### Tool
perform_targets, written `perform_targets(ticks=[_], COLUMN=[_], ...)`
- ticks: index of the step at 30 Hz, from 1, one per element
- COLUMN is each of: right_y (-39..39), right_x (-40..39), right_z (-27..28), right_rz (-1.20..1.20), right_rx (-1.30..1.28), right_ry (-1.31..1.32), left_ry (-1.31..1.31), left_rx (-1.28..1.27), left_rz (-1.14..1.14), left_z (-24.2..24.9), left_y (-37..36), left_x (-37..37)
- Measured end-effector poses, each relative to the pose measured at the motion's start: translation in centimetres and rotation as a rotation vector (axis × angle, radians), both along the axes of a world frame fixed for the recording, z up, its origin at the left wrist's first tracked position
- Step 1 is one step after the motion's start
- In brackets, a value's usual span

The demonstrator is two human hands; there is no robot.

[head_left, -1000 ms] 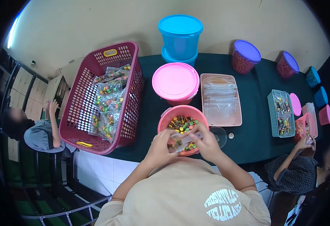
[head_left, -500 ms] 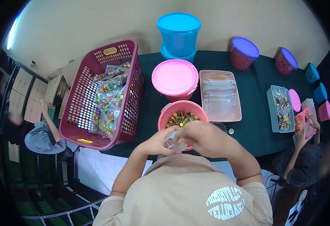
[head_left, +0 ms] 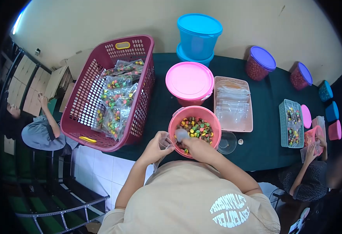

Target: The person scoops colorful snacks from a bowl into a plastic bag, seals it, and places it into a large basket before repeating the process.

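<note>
A pink bucket (head_left: 172,130) of colourful round candies (head_left: 198,128) stands in front of me. Inside it, my right hand (head_left: 197,149) grips a small translucent scoop (head_left: 181,135) among the candies. At the bucket's left rim, my left hand (head_left: 153,149) holds a clear plastic bag (head_left: 164,141) between thumb and fingers. A pink tray (head_left: 250,117) with stacked clear bags (head_left: 233,105) lies to the right of the bucket. On the left is a large maroon basket (head_left: 140,105) containing filled candy bags (head_left: 117,93).
Behind the bucket stand a pink-lidded tub (head_left: 189,82) and stacked blue tubs (head_left: 198,39). A clear round lid (head_left: 227,142) lies beside the bucket. Purple-lidded tubs (head_left: 260,64) and a green basket (head_left: 292,124) are farther right. Other people work at the left and right.
My right hand has moved away from my left hand and down into the bucket with the scoop. My left hand has shifted slightly left with the bag. The view has shifted a little.
</note>
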State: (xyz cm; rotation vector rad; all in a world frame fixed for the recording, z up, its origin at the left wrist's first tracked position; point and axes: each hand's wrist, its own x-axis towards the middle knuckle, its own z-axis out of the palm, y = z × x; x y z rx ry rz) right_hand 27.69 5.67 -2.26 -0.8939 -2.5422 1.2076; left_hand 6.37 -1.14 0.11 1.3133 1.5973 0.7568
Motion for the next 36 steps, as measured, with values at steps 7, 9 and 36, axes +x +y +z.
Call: perform_targets(ticks=[7, 9, 36], right_y=[-0.7, 0.1, 3.5], right_x=[2.8, 3.8, 1.9], right_z=[3.1, 2.4, -2.2], right_rz=[-0.065, -0.162, -0.501], right_rx=[-0.271, -0.379, -0.916], right_ry=[0.060, 0.138, 0.556], left_ry=[-0.054, -0.079, 0.117], left_rx=[-0.052, -0.052, 0.181], left_rz=[0.012, 0.018, -0.011], left_z=[-0.3, -0.5, -0.6], left_y=[-0.9, -1.0, -1.3], left_x=[0.1, 0.3, -0.1])
